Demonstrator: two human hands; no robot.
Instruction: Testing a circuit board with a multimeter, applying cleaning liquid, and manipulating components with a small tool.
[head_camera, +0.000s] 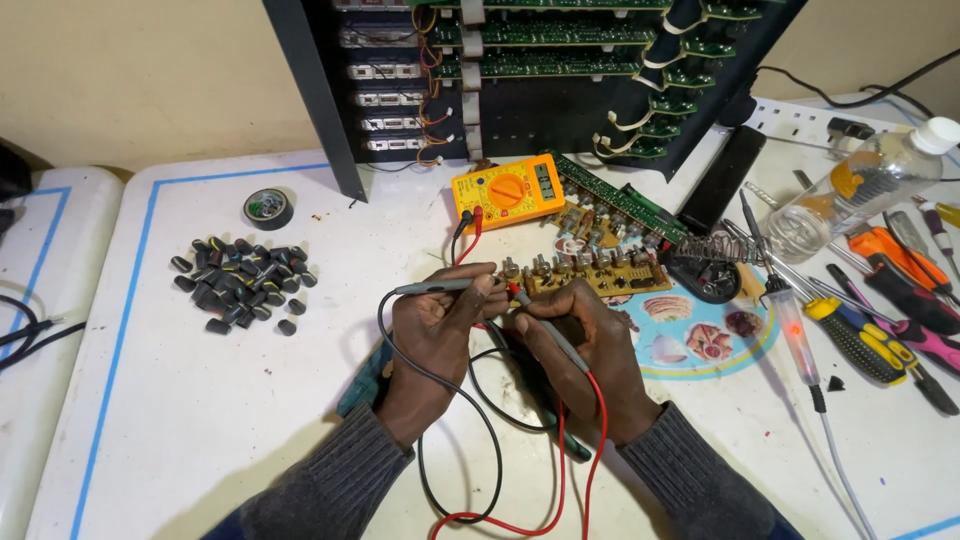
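Centrally, a white table (200, 420) is seen bearing an orange multimeter (507, 190). Just below it, a brown circuit board (590, 275) is touched by two probes: the black probe (440, 287) is gripped by the left hand (435, 330), the red probe (550, 330) by the right hand (590, 345).

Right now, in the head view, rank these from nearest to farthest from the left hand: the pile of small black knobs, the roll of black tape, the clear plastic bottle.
From the left hand:
1. The pile of small black knobs, to its left on the white table.
2. The roll of black tape, farther back and to the left.
3. The clear plastic bottle, lying far across at the right edge.
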